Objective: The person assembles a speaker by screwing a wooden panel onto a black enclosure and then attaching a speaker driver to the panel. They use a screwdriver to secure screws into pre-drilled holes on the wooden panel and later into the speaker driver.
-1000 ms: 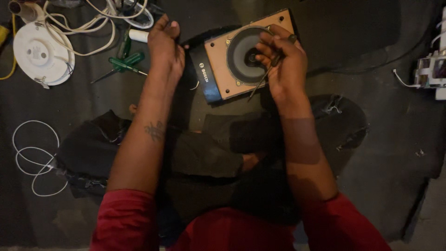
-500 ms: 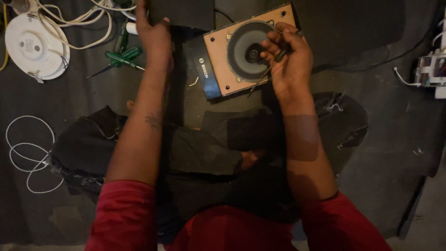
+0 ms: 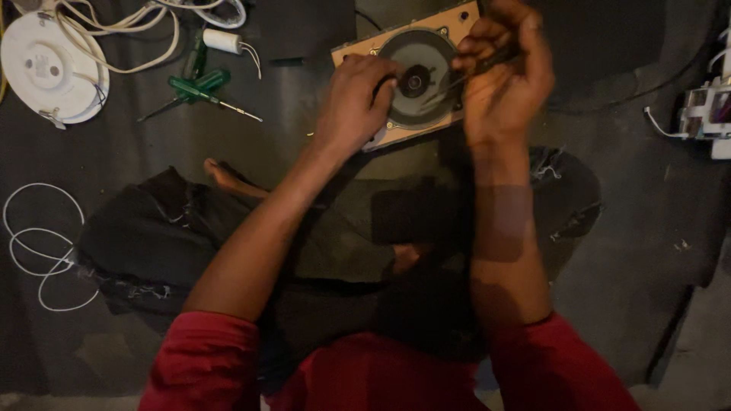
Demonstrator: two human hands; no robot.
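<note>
A wooden speaker panel with a round grey speaker cone lies on the dark floor in front of my crossed legs. My left hand rests on the panel's left edge and grips it, covering the corner. My right hand is closed around a thin dark tool whose tip points toward the centre of the cone. The tool's handle is hidden inside my fist.
Two green-handled screwdrivers lie at the upper left beside a small white cylinder with wires. A round white lamp housing with white cables sits at the far left. A white wire loop lies lower left; a white electrical part at right.
My left hand came back from the upper left and took hold of the panel's left edge. The panel now sits further right and higher in view. My right hand keeps the tool at the cone.
</note>
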